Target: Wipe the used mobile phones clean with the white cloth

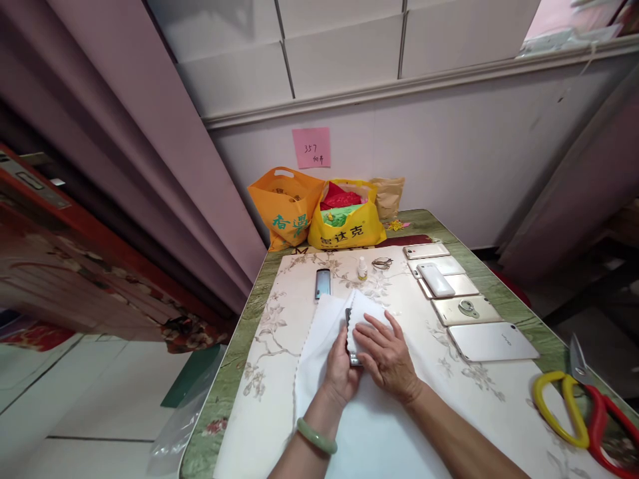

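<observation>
My left hand (342,364), with a green bangle on its wrist, is closed around the side of a dark-edged mobile phone (355,360). A white cloth (319,352) with a scalloped edge lies beneath the phone, and a fold of it covers most of its face. On that fold my right hand (387,349) rests with its fingers stretched out and slightly apart, pressing the cloth to the phone. A blue-screened phone (323,284) lies just beyond the cloth. Near it stand a small white bottle (362,269) and a coil of thin wire or cord (382,263).
Several phones lie along the table's right side, including a white one (492,342). Large scissors (569,406) with yellow and red handles lie at the right front. An orange bag (284,206) and a filled yellow bag (348,229) stand against the wall.
</observation>
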Demonstrator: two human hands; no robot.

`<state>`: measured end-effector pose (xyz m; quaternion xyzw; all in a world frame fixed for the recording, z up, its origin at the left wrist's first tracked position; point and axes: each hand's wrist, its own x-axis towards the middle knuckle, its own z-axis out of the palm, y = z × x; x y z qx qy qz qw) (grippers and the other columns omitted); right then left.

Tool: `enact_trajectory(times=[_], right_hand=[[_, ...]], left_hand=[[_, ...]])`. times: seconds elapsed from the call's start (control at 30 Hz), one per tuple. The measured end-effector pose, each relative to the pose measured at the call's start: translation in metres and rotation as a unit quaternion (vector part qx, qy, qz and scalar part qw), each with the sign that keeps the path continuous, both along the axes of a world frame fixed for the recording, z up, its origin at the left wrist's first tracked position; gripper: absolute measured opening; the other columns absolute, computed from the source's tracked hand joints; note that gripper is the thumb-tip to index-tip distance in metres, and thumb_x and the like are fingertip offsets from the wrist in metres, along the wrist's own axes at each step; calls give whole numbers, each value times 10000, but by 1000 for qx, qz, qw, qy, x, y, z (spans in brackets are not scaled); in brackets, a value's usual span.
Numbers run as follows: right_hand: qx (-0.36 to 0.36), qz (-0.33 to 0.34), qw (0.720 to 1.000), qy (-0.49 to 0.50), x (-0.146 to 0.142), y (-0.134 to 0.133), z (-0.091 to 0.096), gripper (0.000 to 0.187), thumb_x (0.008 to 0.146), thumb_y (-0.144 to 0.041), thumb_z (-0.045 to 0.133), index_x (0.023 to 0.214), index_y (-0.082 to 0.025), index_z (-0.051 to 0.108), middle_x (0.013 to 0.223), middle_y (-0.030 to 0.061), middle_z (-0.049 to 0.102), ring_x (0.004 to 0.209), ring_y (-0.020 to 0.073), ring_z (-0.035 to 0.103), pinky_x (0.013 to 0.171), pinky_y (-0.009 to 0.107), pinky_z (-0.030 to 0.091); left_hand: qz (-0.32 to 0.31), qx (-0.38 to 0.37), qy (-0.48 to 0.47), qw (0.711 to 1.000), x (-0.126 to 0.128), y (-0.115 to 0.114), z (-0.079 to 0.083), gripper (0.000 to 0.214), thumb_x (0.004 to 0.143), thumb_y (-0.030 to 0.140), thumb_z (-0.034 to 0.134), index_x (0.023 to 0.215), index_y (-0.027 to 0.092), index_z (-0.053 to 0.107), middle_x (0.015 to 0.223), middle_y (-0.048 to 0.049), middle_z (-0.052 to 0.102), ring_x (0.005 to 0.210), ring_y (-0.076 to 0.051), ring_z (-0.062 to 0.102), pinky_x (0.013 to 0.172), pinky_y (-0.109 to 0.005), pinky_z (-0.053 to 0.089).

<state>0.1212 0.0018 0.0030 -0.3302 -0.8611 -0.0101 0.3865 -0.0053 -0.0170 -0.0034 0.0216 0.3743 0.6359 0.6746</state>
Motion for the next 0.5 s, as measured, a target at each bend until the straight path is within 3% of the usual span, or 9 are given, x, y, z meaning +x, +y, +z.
enact_trajectory(times=[0.1,0.23,0.37,0.5], right_hand=[[-15,19,998,-56,-3,1,1,489,950,-404,442,1401,-217,465,1349,64,576,1356,273,386,1155,545,177],[-32,-69,993,-85,-11,4,-4,620,937,-473,464,1477,-194,338,1453,79,466,1389,320,317,1154,595,78],[-17,-111,993,-24,-7,3,-7,490,950,-408,456,1384,-181,475,1324,95,593,1332,312,411,1150,597,99],[8,-29,999,13,0,0,-3,362,957,-331,428,1257,-209,591,1192,57,674,1291,265,470,1153,547,171]], left_hand=[[-15,34,6,999,0,0,-4,295,864,337,599,1095,167,667,1213,-99,660,1173,-197,591,939,-277,517],[-9,45,10,999,1,-1,-4,299,857,296,613,1130,184,658,1252,-87,643,1162,-191,597,957,-282,505],[-9,30,-4,1000,1,0,2,359,853,327,633,1181,182,642,1253,-93,645,1175,-214,591,985,-311,495],[4,6,5,1000,-1,0,-1,356,846,332,639,1165,175,644,1248,-102,646,1165,-214,599,966,-302,507]])
